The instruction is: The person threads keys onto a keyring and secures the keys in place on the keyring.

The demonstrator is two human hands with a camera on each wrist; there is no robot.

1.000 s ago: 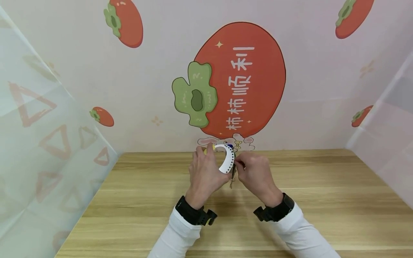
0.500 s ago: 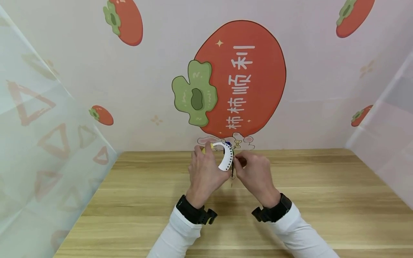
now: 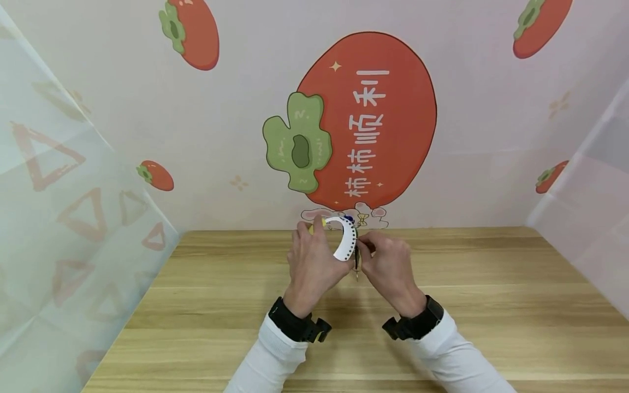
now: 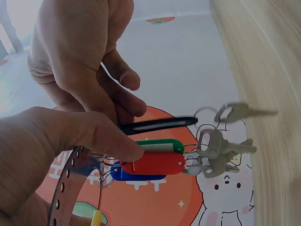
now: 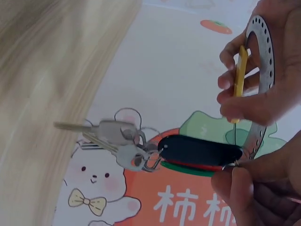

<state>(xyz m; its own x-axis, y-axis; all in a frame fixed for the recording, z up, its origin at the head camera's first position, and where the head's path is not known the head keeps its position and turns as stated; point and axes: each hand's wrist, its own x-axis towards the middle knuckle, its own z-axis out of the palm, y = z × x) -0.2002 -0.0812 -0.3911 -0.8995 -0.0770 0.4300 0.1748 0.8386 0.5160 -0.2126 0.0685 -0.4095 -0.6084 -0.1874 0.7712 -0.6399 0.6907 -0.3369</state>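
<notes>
My left hand (image 3: 316,262) grips a white curved band (image 3: 348,243) with holes along its edge, held up above the table. Key tags hang from the band by wire rings: black (image 5: 200,150), red (image 4: 160,164), green (image 4: 176,145), blue (image 4: 141,178) and yellow (image 5: 241,70). Metal keys (image 4: 211,143) dangle from the tags' other ends. My right hand (image 3: 390,270) pinches the small wire ring at the black tag's end, right beside the band's edge. In the left wrist view, my left thumb overlaps the red and green tags.
A wooden table (image 3: 221,327) lies below both hands. Behind it rises a pale backdrop (image 3: 472,109) printed with a large red persimmon (image 3: 403,109) and a rabbit drawing at its foot. Pale side panels (image 3: 59,245) flank the table.
The band has shifted very slightly, and the right hand has crept a little left, staying at the band's edge. The hanging black tag and its key swing slightly.
</notes>
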